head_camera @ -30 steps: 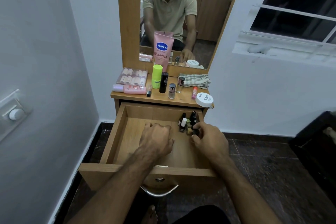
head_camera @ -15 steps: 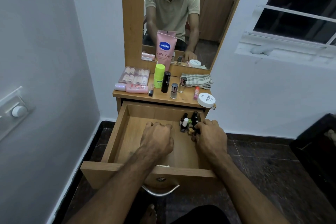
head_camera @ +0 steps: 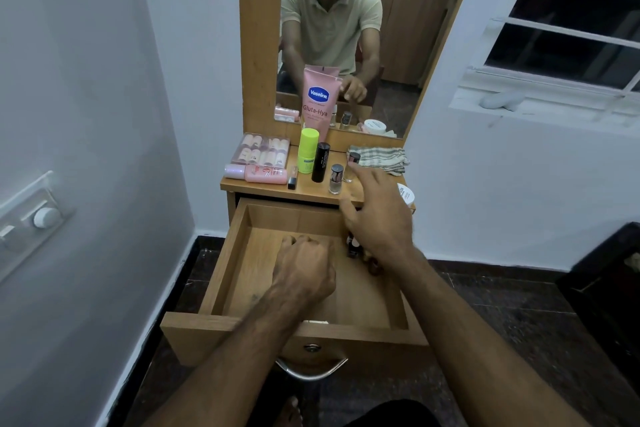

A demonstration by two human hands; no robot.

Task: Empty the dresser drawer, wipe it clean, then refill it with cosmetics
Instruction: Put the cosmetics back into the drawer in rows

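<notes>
A: Drawer [head_camera: 242, 274], head view: it is pulled right out from under the dresser top [head_camera: 277, 188], open to the camera, with most of its wooden floor bare.

B: Anything in it?

A: A small cluster of dark bottles [head_camera: 353, 246] at the drawer's back right corner, mostly hidden behind the right forearm. I cannot count them.

B: And the hands?

A: The left hand [head_camera: 304, 270] sits over the middle of the drawer floor, fingers curled under into a fist. Whether it holds something I cannot tell; nothing shows between the fingers. The right hand [head_camera: 377, 218] is above the drawer's back right corner, fingers spread and loose, holding nothing, its fingertips reaching onto the dresser top just beside a small glass bottle [head_camera: 336, 178].

B: So which step?

A: Refilling, I judge. Behind the drawer, on the dresser top, cosmetics wait: a green tube [head_camera: 308, 155], a black tube [head_camera: 321, 162], a pink bottle [head_camera: 265, 173] lying down, a pink palette [head_camera: 260, 153], a white jar [head_camera: 406, 193], and a folded cloth [head_camera: 381, 157], probably the wiper. The open right hand likely goes for the next bottle.
</notes>
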